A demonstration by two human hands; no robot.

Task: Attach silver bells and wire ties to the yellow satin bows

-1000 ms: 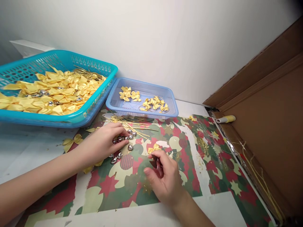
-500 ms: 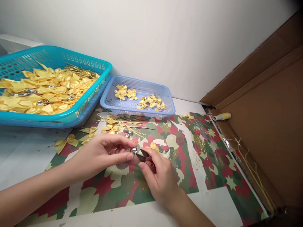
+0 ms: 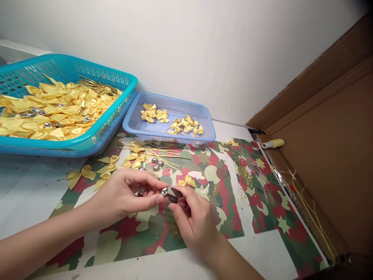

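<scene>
A small silver bell [image 3: 164, 191] is pinched between the thumb and forefinger of my left hand [image 3: 136, 190]. More silver bells [image 3: 140, 193] show under its curled fingers. My right hand [image 3: 194, 216] is closed round a small pair of pliers [image 3: 175, 194] with dark jaws; their reddish handles are mostly hidden in the palm. The jaw tips are at the right side of the pinched bell; whether they grip it I cannot tell. Just beyond my hands lie several loose bells [image 3: 156, 167], gold wire strands [image 3: 166, 153] and a yellow ribbon bow [image 3: 187, 181].
A turquoise basket [image 3: 116, 105] heaped with yellow bows stands at the back left. Beside it is a blue basket [image 3: 210, 116] holding several bows. More bows [image 3: 81, 175] lie on the patterned paper [image 3: 204, 229]. A cardboard wall [image 3: 317, 136] bounds the right, near a whitish-yellow tube [image 3: 273, 143].
Both hands have shifted slightly downward with the bell and the pliers. The jaws look closer together than before. Another bell now shows under my left fingers.
</scene>
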